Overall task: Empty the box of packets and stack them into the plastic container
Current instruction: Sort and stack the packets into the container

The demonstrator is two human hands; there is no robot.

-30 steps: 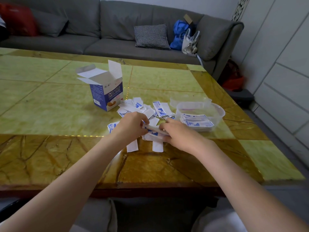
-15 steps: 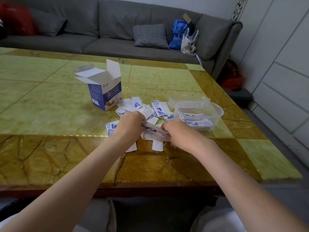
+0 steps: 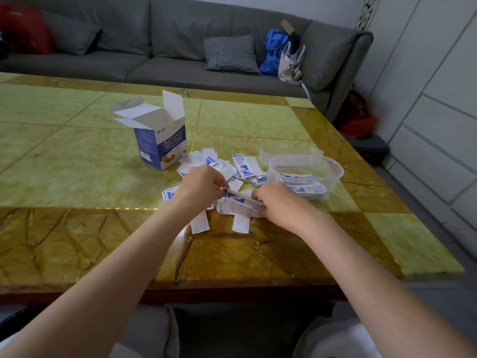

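Observation:
An open blue-and-white box (image 3: 161, 140) stands upright on the table with its flaps up. White and blue packets (image 3: 245, 166) lie scattered in front of it. My left hand (image 3: 200, 187) and my right hand (image 3: 275, 201) each pinch an end of a small stack of packets (image 3: 238, 198) just above the pile. A clear plastic container (image 3: 304, 169) sits to the right, holding several packets laid flat.
The container's clear lid (image 3: 289, 152) lies behind it. The green and amber stone table (image 3: 77, 164) ends close to my body. A grey sofa (image 3: 154, 42) with a checked cushion and bags runs along the far side.
Both hands stay on the stack over the pile; the view has shifted slightly. Nothing else has moved.

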